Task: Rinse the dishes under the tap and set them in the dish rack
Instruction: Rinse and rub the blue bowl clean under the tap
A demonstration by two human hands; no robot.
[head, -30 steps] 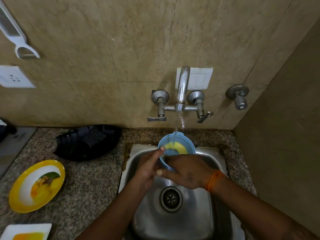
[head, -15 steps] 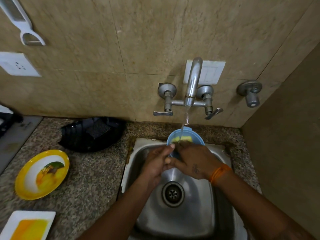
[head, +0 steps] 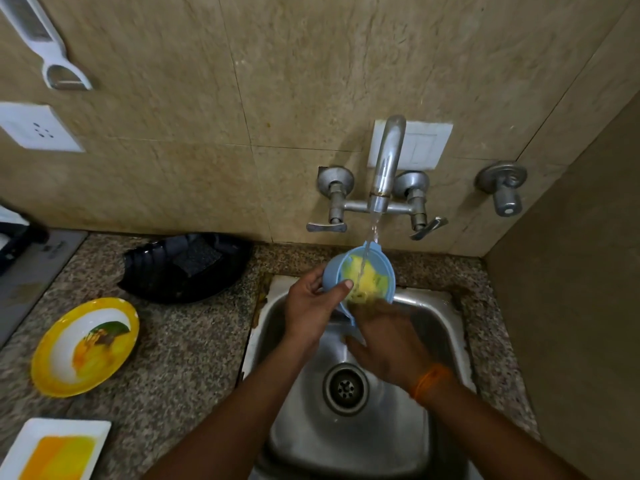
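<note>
A small blue bowl point(head: 379, 268) smeared with yellow residue tilts toward me over the steel sink point(head: 446, 327), and water from the tap point(head: 384, 168) runs into it. My left hand point(head: 310, 306) grips the bowl's left rim, thumb on the inner edge. My right hand point(head: 388, 341) is blurred below the bowl, its fingers reaching up into the bowl's lower inside. A black dish rack point(head: 156, 275) sits on the counter left of the sink.
On the granite counter at left lie a yellow-rimmed plate point(head: 52, 358) with food stains and a white rectangular dish point(head: 24, 445) with orange residue. A wall socket point(head: 34, 128) and a hanging peeler point(head: 52, 53) are at upper left. A side wall closes the right.
The bowl has tipped further toward me, showing more of its yellow inside. My right hand has slid lower, down from the bowl's rim. The camera has shifted slightly.
</note>
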